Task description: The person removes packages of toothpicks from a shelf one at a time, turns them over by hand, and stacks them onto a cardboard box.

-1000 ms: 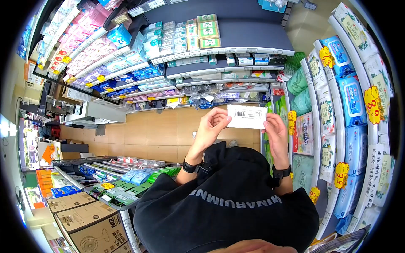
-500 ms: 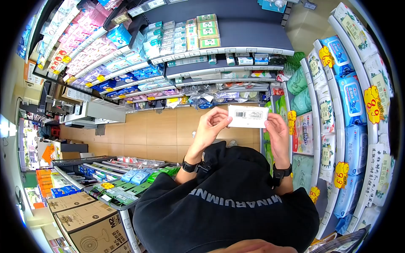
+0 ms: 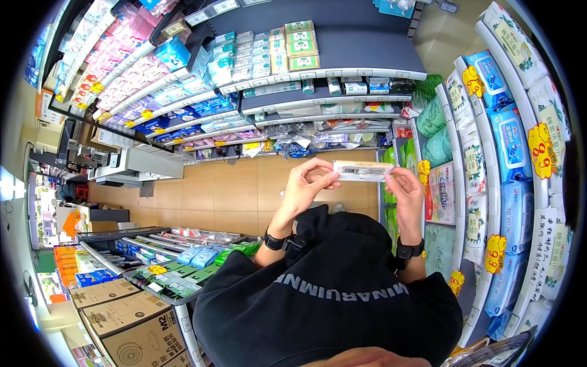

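Note:
Between my two hands is a small flat white packet (image 3: 364,171) with a barcode on the face toward me. It is tilted, so that face looks narrow and a pale yellowish edge shows along its top. My left hand (image 3: 309,186) pinches the packet's left end between thumb and fingers. At the opposite end, the fingertips of my right hand (image 3: 405,191) grip the right corner. The packet is held in the air above the tiled floor, in front of my chest.
Ahead, a dark shelf (image 3: 367,52) carries stacks of small packs (image 3: 301,46). Close on my right stand shelves with blue wipes packs (image 3: 511,144) and yellow price tags. A low rack (image 3: 174,281) and cardboard boxes (image 3: 131,324) are at the left. Tiled floor (image 3: 235,189) runs between.
The packet has been tipped, its barcode face turning from nearly full view to a narrow slant with the top edge showing. Both hands keep hold of it.

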Motion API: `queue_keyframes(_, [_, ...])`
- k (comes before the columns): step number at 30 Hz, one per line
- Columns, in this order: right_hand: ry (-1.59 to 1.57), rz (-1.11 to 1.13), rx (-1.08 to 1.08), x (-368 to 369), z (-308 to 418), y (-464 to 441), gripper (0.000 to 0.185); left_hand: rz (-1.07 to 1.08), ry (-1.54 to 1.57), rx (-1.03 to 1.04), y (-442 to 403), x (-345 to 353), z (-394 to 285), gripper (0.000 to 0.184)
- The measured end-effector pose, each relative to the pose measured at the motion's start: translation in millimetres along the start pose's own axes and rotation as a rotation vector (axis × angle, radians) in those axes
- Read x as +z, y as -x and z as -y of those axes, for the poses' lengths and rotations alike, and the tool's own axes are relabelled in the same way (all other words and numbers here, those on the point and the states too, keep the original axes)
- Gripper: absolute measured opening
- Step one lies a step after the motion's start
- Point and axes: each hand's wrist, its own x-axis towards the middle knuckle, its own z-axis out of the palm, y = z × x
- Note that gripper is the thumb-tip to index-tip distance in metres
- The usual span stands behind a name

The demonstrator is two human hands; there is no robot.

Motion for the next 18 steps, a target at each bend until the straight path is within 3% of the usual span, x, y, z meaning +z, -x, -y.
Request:
queue_keyframes(3, [-0.006, 0.002, -0.087, 7, 6, 0, 0.015, 0.019, -0.049, 0.03, 1, 2, 0, 0.016])
queue_keyframes(13, [0.007, 0.099, -0.066, 4, 4, 5, 0.014, -0.099, -0.015, 0.034, 10, 12, 9, 0.018])
queue_keyframes(18, [-0.014, 0.15, -0.081, 6, -7, 9, 0.018, -0.132, -0.076, 0.166, 20, 8, 19, 0.019])
